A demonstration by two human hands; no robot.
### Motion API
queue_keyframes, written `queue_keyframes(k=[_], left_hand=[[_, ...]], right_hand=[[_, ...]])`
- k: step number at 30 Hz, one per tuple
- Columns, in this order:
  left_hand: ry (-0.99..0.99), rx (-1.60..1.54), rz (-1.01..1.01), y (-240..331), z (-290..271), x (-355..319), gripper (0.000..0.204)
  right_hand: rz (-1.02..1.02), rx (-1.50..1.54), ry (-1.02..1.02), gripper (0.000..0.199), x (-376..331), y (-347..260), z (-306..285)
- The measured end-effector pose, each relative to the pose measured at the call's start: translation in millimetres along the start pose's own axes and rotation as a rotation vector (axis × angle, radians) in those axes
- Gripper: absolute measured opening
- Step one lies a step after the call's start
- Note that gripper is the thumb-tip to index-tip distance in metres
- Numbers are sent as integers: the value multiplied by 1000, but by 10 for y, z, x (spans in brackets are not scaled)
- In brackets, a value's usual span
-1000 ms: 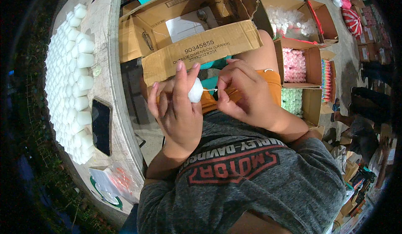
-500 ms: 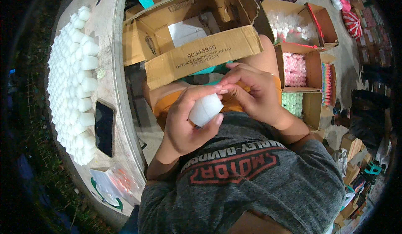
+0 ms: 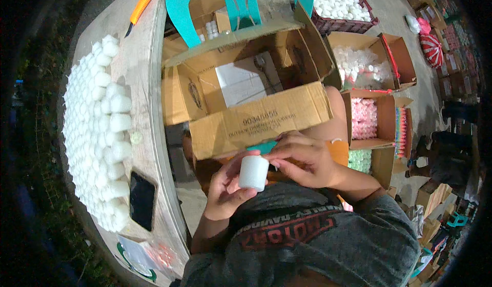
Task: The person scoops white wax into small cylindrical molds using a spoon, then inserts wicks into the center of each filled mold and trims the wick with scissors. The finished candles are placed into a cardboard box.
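- Fingers (image 3: 240, 200) of the left hand (image 3: 224, 190): curled around the side of the white cup (image 3: 253, 175), thumb low on it.
- Fingers of the right hand (image 3: 307, 165): thumb and forefinger drawn close together at the cup's upper rim; whether they pinch anything thin cannot be told.
- Cup: roughly upright in front of the shirt (image 3: 307, 225), on the near side of the box (image 3: 218, 135).
- Likely fault: a sideways pull by the right fingers could tilt the cup or twist it out of the left grip.
- Second fault: squeezing too hard could dent the cup, if its wall is soft.
- Third fault: a leftward elbow swing could strike the table (image 3: 166, 194) edge or nudge the phone (image 3: 142, 200), which lies near it, beside the white rows (image 3: 97, 143).
- Edges: the box flap stands just beyond the hands, limiting forward travel.
- Open room: a gap shows between left hand and table; the box mouth offers more.
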State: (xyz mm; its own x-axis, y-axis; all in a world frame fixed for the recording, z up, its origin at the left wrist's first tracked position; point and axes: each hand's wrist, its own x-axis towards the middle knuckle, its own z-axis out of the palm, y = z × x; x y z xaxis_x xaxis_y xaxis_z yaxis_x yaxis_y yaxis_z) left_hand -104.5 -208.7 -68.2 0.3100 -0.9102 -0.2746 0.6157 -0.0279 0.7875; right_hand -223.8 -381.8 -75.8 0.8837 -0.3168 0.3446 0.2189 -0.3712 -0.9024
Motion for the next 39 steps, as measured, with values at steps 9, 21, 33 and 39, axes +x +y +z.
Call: queue_keyframes(k=[9, 21, 33, 39], left_hand=[[296, -400, 183, -45, -355, 238, 57], [352, -595, 192, 37, -509, 323, 53], [452, -391, 8, 44, -409, 339, 49], [509, -132, -32, 166, -137, 537, 48]], right_hand=[[534, -898, -754, 25, 1620, 1837, -180], [773, -1174, -896, 28, 1204, 3419, -1], [367, -954, -330, 10, 1055, 262, -550], [249, -16, 401, 8, 318, -27, -224]])
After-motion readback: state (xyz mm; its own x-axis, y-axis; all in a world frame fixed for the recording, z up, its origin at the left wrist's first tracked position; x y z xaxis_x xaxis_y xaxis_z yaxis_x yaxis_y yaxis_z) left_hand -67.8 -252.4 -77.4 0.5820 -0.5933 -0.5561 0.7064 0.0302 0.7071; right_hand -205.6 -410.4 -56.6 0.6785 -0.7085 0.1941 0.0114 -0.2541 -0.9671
